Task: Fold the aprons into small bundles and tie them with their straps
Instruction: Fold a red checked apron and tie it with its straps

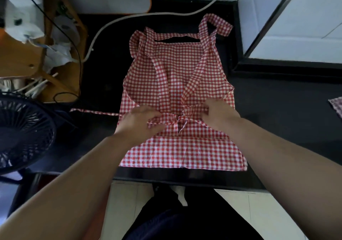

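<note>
1. The red-and-white checked apron (175,76) lies spread on the dark counter (277,110), running from under my fingers out to its bib on the far side. The hem is folded back towards me in a band just nearer than my fingers.
2. My left hand (137,121) rests on the apron's waist. Its fingers (153,118) are curled round the waist strap (167,121) just beside the knotted crossing between my two hands.
3. My right hand (217,115) sits knuckles-up on the far side of that crossing. Its fingertips are tucked under the hand and blurred, so I cannot tell whether they pinch the strap or only press the cloth.
4. Beyond my right fingers, a diagonal strap climbs to the neck loop (220,24).
5. Left of my left fingers, a loose strap end (92,111) trails over the counter and fades into the dark.
6. Far right of my right fingers, a second checked piece (336,106) is cut off by the frame edge.
7. Far left of my left fingers, a dark fan (24,134) is also cut off.
</note>
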`<action>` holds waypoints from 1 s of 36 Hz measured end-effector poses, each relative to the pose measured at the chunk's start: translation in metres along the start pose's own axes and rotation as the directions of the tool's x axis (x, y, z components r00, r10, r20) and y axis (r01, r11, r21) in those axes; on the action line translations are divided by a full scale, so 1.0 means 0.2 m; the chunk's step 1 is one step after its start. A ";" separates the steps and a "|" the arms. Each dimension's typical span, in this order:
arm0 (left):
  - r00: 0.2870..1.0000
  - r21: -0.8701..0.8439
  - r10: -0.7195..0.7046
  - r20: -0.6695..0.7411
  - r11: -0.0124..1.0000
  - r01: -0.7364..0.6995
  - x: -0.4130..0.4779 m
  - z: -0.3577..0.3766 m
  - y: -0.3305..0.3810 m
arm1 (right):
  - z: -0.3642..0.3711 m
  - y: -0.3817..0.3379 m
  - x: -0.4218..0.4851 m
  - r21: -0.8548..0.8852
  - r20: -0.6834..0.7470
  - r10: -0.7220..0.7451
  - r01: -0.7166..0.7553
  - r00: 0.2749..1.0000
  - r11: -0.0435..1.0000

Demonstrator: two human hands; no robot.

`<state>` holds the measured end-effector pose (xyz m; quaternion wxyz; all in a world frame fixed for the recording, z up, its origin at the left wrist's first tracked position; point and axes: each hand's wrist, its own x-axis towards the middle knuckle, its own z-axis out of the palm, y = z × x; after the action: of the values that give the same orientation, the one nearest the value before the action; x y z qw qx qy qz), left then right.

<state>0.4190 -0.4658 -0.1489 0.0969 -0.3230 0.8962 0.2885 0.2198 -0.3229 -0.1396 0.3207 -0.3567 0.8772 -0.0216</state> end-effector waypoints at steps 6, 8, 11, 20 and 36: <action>0.984 0.076 -0.087 -0.153 0.992 0.099 -0.04 0.00 -0.09 | 0.02 0.01 -0.02 -0.062 0.041 0.041 -0.039 0.998 0.997; 0.967 0.113 -0.113 -0.230 0.983 0.142 -0.04 -0.01 -0.11 | 0.03 0.00 -0.02 -0.110 0.084 0.053 -0.044 0.995 0.993; 0.951 0.176 -0.160 -0.265 0.962 0.210 -0.02 -0.02 -0.12 | 0.05 0.00 -0.03 -0.100 0.076 0.044 -0.037 0.996 0.994; 0.938 0.193 -0.218 -0.270 0.942 0.274 -0.10 0.00 -0.13 | 0.09 0.05 -0.16 -0.145 -0.100 -0.067 0.052 0.993 0.988; 0.889 0.008 -0.362 -0.281 0.925 0.379 -0.13 0.01 -0.16 | 0.05 0.05 -0.14 -0.230 -0.155 0.171 -0.204 0.973 0.952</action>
<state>0.4589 -0.4718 -0.1563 0.0349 -0.5216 0.8313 0.1889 0.2353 -0.2959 -0.1338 0.2156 -0.3061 0.9226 0.0933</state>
